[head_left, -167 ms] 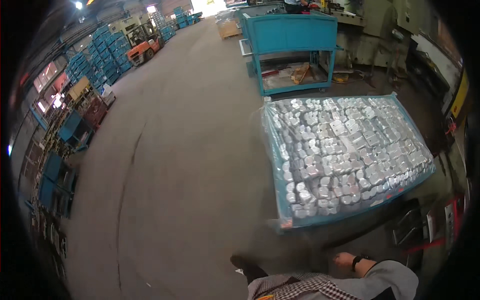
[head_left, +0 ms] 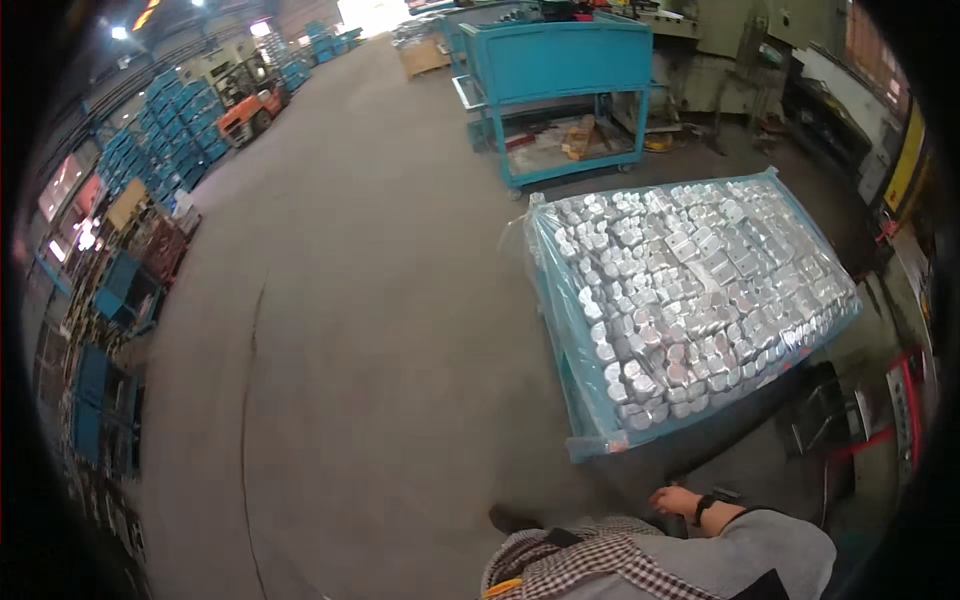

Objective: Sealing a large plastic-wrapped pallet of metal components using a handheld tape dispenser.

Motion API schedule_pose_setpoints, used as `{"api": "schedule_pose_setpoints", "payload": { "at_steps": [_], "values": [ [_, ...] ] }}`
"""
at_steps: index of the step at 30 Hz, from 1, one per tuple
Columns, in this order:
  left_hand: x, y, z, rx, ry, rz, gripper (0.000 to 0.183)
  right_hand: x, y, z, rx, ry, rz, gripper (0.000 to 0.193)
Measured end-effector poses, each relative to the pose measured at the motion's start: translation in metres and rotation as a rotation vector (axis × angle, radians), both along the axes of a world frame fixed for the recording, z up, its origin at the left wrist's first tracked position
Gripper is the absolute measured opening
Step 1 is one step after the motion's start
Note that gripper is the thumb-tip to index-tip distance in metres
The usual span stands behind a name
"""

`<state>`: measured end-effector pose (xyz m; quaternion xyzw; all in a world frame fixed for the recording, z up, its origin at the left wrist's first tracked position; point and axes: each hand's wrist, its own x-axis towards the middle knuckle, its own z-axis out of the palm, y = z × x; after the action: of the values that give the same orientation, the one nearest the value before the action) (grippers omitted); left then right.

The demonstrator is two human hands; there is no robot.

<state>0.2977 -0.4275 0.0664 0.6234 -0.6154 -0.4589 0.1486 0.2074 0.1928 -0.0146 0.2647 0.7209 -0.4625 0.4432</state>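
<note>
My right hand [head_left: 676,501] hangs low in front of me, with a dark band at its wrist and a grey sleeve behind it. Its fingers are loosely bent and partly apart, and nothing shows in them. Nearest to it is the front edge of a blue bin [head_left: 600,447], a short way off and untouched. Clear plastic film [head_left: 560,290] drapes over the bin's sides. Rows of small silvery metal parts [head_left: 700,300] fill it to the top. My left hand is out of view.
A blue wheeled cart [head_left: 560,65] stands beyond the bin. A machine with a red-edged panel [head_left: 905,415] is close at right. Blue racks [head_left: 100,400] line the left side; an orange forklift [head_left: 250,115] and stacked blue crates [head_left: 180,120] stand farther back. Grey floor [head_left: 380,330] runs between.
My view has shifted, so the cart, forklift and racks sit further left in the picture. My right hand shows slightly further left and higher. The parts in the bin look unchanged.
</note>
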Motion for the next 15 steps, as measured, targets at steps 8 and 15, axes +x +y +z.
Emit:
{"api": "schedule_pose_setpoints", "payload": {
  "at_steps": [8,15],
  "values": [
    [-0.265,-0.080,0.001,0.020,0.050,-0.568,0.063,-0.116,-0.168,0.013,0.028,0.140,0.062,0.042],
    [-0.497,-0.055,0.036,-0.053,-0.032,-1.038,0.066,-0.280,-0.232,-0.014,-0.034,0.329,-0.311,0.037]
  ]
}}
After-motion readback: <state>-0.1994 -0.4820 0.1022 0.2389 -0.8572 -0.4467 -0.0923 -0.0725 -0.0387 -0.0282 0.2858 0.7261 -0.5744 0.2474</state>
